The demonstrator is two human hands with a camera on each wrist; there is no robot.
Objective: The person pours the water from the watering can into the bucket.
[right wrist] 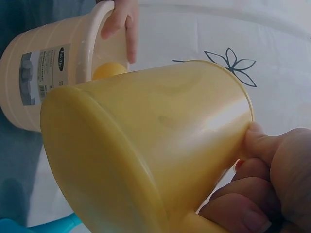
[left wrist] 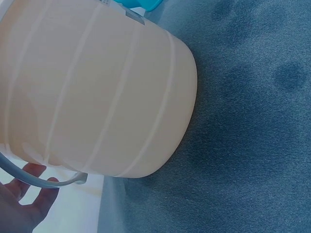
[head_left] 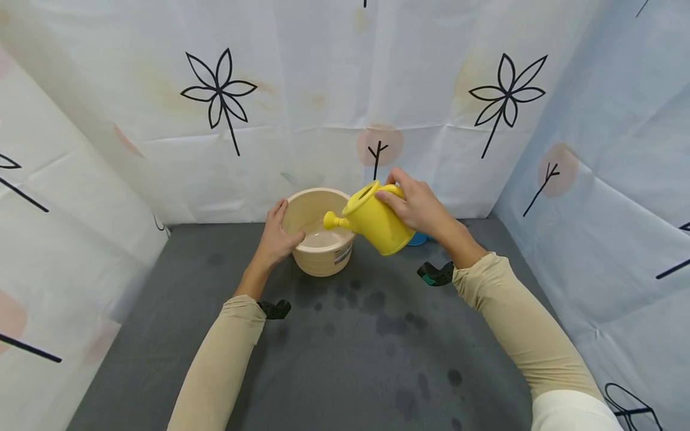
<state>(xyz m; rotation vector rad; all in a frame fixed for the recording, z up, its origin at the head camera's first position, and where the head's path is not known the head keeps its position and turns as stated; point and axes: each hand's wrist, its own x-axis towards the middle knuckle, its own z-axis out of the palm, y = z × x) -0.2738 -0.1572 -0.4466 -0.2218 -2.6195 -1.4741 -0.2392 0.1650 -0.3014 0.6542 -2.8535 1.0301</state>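
A cream plastic bucket (head_left: pixel 318 261) stands upright on the dark grey cloth, a printed label (right wrist: pixel 44 75) on its side. My left hand (head_left: pixel 277 237) grips its left rim, the thumb over the inner side. Fingers (left wrist: pixel 46 196) of that hand show beside the curved bail handle (left wrist: pixel 41 181) in the left wrist view. Curled round the handle of a yellow watering can (head_left: pixel 380 224), my right hand (head_left: pixel 417 206) holds the can in the air, tilted left. Its spout (head_left: pixel 335 221) points over the bucket's opening. No water stream is visible.
Partly hidden behind the watering can, a blue object (head_left: pixel 418 239) rests on the cloth. Dark wet-looking spots (head_left: pixel 390 325) mark the cloth in front of the bucket. White sheets with drawn flowers (head_left: pixel 219 90) enclose the back and sides.
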